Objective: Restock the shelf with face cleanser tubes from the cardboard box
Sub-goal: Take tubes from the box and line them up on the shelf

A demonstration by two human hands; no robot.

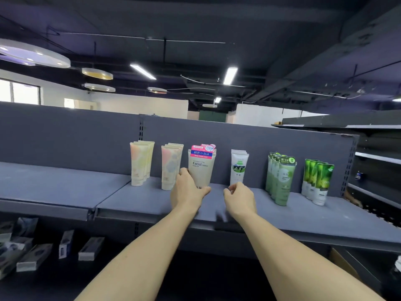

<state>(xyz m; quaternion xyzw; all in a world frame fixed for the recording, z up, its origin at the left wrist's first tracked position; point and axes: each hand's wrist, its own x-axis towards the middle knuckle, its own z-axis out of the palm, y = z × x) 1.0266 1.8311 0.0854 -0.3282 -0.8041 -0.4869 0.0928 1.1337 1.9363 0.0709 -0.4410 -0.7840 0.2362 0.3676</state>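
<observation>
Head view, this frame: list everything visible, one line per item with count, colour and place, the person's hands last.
Shelf: one, grey, across the middle.
Pastel tubes: two rows, cream with pink, yellow and blue patches, shelf left.
Facial cleanser tube: beige, pink-blue label, centre front; more behind, count unclear.
White tubes: one row, green picture, right of centre.
Sage-green tubes: one row, further right.
Bright green and white tubes: three, far right.
Boxes: several, grey-white, lower shelf left.
Left hand: gripping the Facial cleanser tube's base.
Right hand: empty, fingers loosely curled, before the white tubes.
</observation>
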